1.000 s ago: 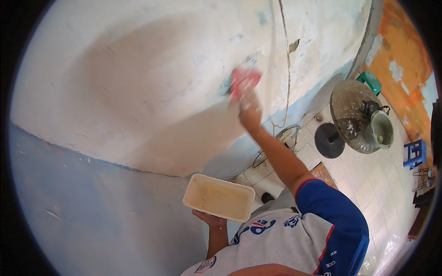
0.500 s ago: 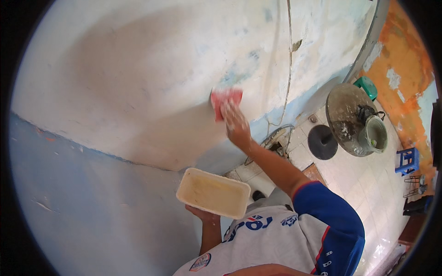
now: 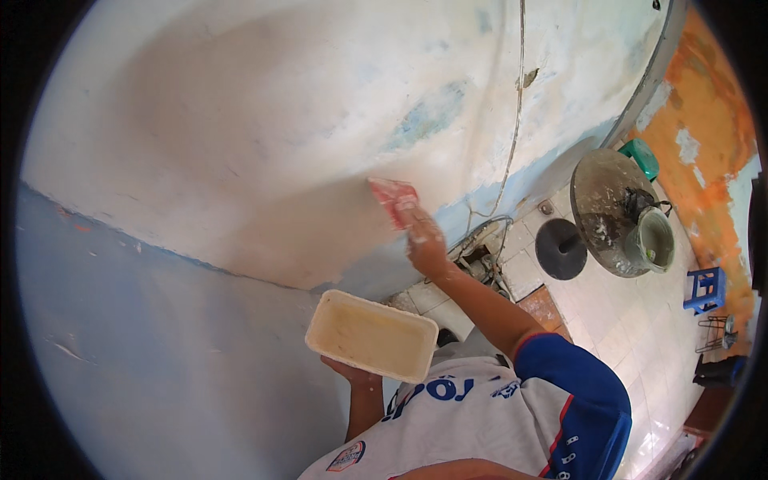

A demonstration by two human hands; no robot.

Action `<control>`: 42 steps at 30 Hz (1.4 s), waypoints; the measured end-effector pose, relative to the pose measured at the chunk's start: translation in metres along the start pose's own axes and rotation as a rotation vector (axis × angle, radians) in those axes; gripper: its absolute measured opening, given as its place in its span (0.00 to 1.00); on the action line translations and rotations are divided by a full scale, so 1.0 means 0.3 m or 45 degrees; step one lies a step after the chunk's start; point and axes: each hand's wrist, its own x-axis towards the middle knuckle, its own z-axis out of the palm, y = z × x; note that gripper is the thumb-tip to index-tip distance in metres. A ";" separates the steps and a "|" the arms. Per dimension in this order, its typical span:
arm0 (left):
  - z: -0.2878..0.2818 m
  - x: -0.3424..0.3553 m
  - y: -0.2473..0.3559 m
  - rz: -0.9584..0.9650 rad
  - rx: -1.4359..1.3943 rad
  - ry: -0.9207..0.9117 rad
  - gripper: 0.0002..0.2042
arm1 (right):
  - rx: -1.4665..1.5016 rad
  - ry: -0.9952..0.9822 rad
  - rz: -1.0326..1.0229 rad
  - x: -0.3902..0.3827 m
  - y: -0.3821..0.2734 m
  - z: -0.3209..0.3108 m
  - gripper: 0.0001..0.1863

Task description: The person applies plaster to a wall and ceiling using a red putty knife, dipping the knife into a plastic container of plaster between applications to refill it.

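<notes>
My right hand [image 3: 426, 242] holds a flat red scraper [image 3: 392, 197] with its blade pressed against the wall [image 3: 264, 144], low on the pale plastered patch near where the blue lower band begins. My left hand [image 3: 349, 372] supports a shallow cream rectangular tray [image 3: 371, 336] from underneath, held level in front of my chest. The tray's inside looks smeared with pale putty. My blue and white shirt fills the lower edge of the view.
A thin cable [image 3: 516, 104] hangs down the wall to the right of the scraper. On the tiled floor stand a round dirty table [image 3: 602, 210] with a bucket [image 3: 652, 238], a black round base [image 3: 562, 249], a green stool [image 3: 640, 157] and a blue stool [image 3: 706, 288].
My right hand has drawn the red scraper down the wall, from high near the cable to the lower part of the pale patch. The tray stays held in my left hand.
</notes>
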 end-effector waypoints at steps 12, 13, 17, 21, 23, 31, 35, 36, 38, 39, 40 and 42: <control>0.002 0.020 0.015 0.005 0.019 -0.007 0.37 | -0.047 0.054 -0.106 0.060 -0.025 0.018 0.25; 0.017 0.023 0.015 0.036 0.012 0.002 0.36 | -0.061 0.078 -0.017 0.037 -0.034 -0.011 0.24; 0.057 0.035 0.039 0.060 0.022 0.004 0.36 | -0.021 0.543 0.273 0.272 -0.009 -0.205 0.20; 0.038 0.024 0.032 -0.004 -0.033 0.046 0.35 | -0.053 0.415 0.553 0.328 0.129 -0.130 0.20; -0.018 0.033 0.030 -0.020 -0.019 0.074 0.33 | -0.322 0.434 0.062 0.241 0.117 -0.033 0.22; -0.028 0.054 0.054 -0.001 -0.019 0.080 0.34 | 1.428 0.569 0.833 0.248 0.090 -0.290 0.22; 0.034 0.080 0.079 0.027 -0.015 0.212 0.34 | 1.972 0.368 1.042 0.335 -0.015 -0.418 0.20; 0.035 0.085 0.085 0.036 -0.052 0.141 0.34 | 1.988 0.251 1.094 0.338 -0.084 -0.430 0.20; 0.044 0.095 0.075 0.024 -0.056 0.080 0.34 | 1.792 0.163 1.050 0.324 -0.170 -0.458 0.20; 0.061 0.132 0.076 0.026 -0.033 0.064 0.34 | 1.709 0.123 1.006 0.328 -0.203 -0.466 0.20; 0.094 0.167 0.075 0.025 -0.017 0.083 0.34 | 1.667 0.098 0.961 0.319 -0.238 -0.483 0.20; 0.184 0.218 0.074 0.016 -0.015 0.126 0.35 | 1.582 0.057 0.854 0.296 -0.300 -0.518 0.20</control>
